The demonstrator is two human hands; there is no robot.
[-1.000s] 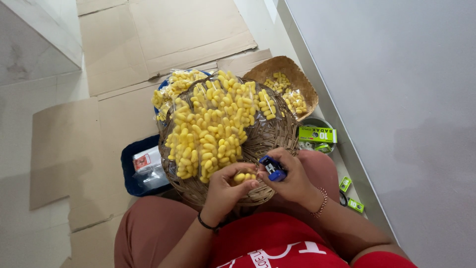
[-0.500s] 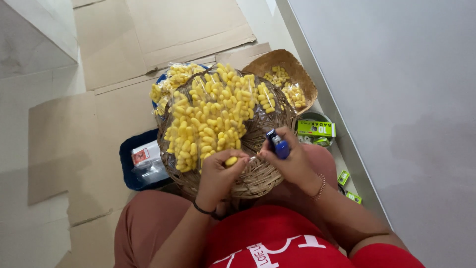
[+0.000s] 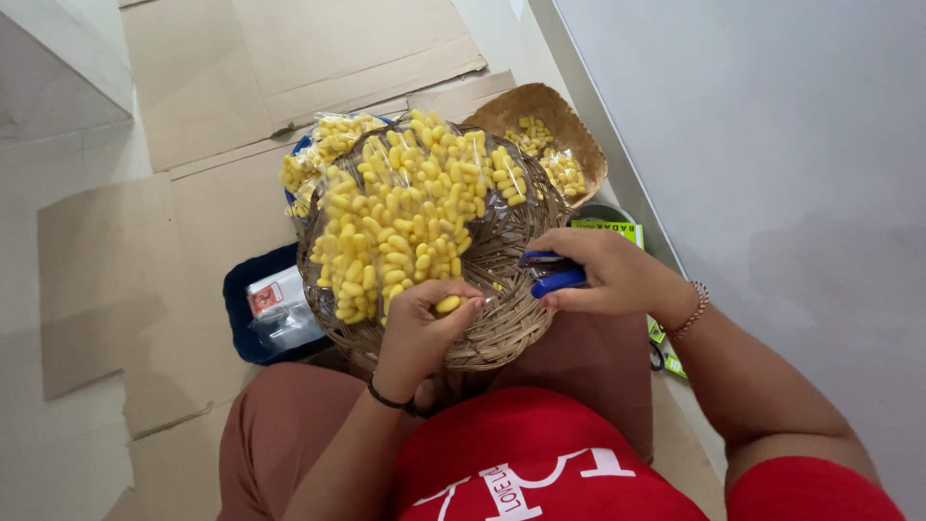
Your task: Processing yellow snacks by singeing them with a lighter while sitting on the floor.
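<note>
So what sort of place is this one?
Probably a home floor used for small-scale snack packing: flattened brown cardboard sheets as flooring, a round woven basket of clear-bagged yellow snacks, and a blue stapler in the right hand.

I saw a rough woven wicker basket (image 3: 502,318) holding glossy clear plastic packets (image 3: 405,207) of matt yellow snacks. The stapler (image 3: 552,273) looked like smooth, shiny blue plastic. Flat matt brown cardboard (image 3: 289,58) covered the floor.
</note>
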